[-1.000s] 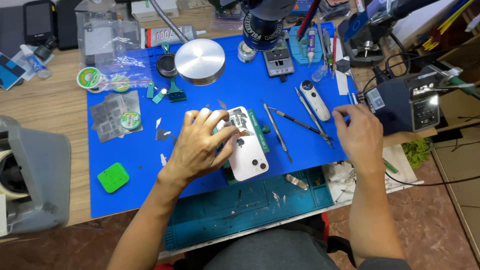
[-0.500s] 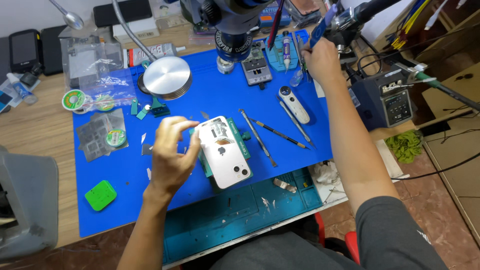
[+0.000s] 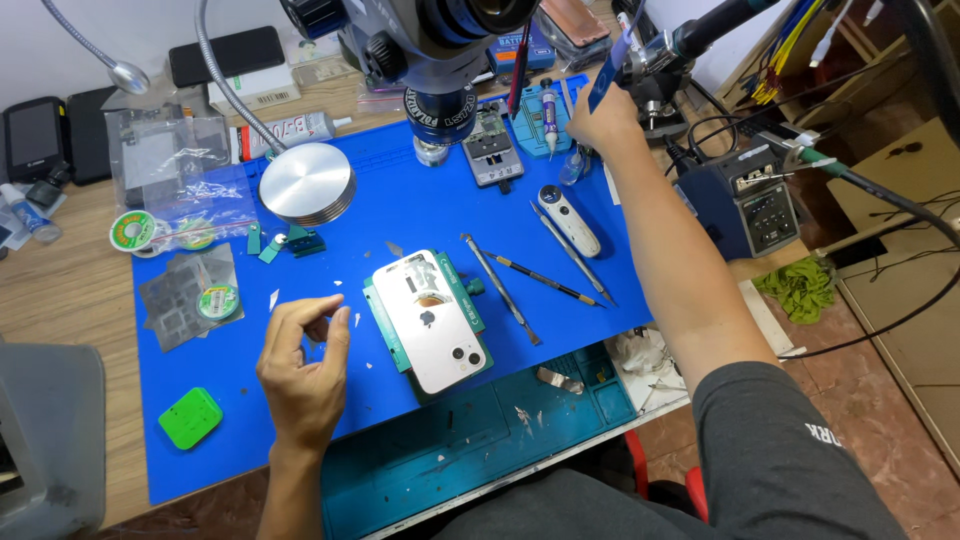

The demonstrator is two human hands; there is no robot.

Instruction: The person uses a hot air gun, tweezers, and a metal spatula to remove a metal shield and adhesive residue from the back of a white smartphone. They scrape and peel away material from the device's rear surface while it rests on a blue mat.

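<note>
A white phone [image 3: 432,330] lies back-up in a green clamp holder [image 3: 372,298] on the blue mat [image 3: 400,215]. My left hand [image 3: 303,368] hovers over the mat just left of the holder. Its fingers are loosely curled and apart, with nothing in them that I can see. My right hand [image 3: 603,122] is stretched to the far edge of the mat beside the tool rack [image 3: 545,110]. It is closed around a thin blue-handled tool [image 3: 612,62] that points up.
A microscope head [image 3: 450,50] hangs over the back of the mat, with a round metal disc [image 3: 307,183] to its left. A metal pry tool [image 3: 500,288], tweezers [image 3: 548,281] and a white pen-shaped device [image 3: 570,220] lie right of the phone. A soldering station [image 3: 752,205] stands at the right and a green box [image 3: 190,417] at the front left.
My left hand has come off the phone and drawn back to the left. My right hand has travelled from the mat's right edge to the back and taken hold of the blue-handled tool.
</note>
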